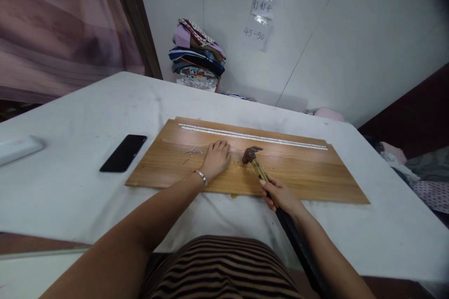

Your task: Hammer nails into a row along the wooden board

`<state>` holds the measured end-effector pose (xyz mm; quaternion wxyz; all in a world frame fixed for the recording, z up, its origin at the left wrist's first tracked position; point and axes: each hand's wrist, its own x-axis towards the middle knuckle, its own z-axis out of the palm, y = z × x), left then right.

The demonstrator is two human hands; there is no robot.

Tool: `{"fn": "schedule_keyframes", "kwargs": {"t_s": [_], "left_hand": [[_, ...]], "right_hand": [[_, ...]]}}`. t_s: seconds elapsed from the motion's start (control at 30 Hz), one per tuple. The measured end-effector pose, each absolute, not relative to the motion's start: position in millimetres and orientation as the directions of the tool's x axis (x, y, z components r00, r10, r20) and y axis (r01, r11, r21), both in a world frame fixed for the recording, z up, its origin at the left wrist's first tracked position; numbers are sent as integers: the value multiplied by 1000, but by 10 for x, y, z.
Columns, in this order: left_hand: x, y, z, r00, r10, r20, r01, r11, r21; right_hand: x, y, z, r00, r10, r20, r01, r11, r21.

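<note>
A claw hammer (257, 166) is gripped by my right hand (278, 194) around its handle, near the head. The hammer's head is low over a wooden board (308, 177), beside a row of small nail heads or holes; I cannot tell whether it touches. My left hand (216, 159) lies flat on the board, palm down, fingers stretched away from me. Left of that hand is a small heap of loose nails (192, 152), with a single one just below it. Two white printed strips (252, 137) run along the board's far edge.
The board lies on a white-covered table (87, 117). A black phone (123, 153) is left of it, and a white object (21, 148) sits at the far left. Folded clothes (198, 56) are stacked against the wall behind. Paper signs (259, 23) hang on the wall.
</note>
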<state>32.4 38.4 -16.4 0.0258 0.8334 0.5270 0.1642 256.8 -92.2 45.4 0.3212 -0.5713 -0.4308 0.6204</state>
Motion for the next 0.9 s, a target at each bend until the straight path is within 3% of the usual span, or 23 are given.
{"fn": "schedule_keyframes", "kwargs": {"t_s": [0.9], "left_hand": [[318, 393, -179, 385, 890, 246, 867, -440, 234]], "right_hand": [[2570, -914, 464, -153, 891, -427, 95, -417, -904]]}}
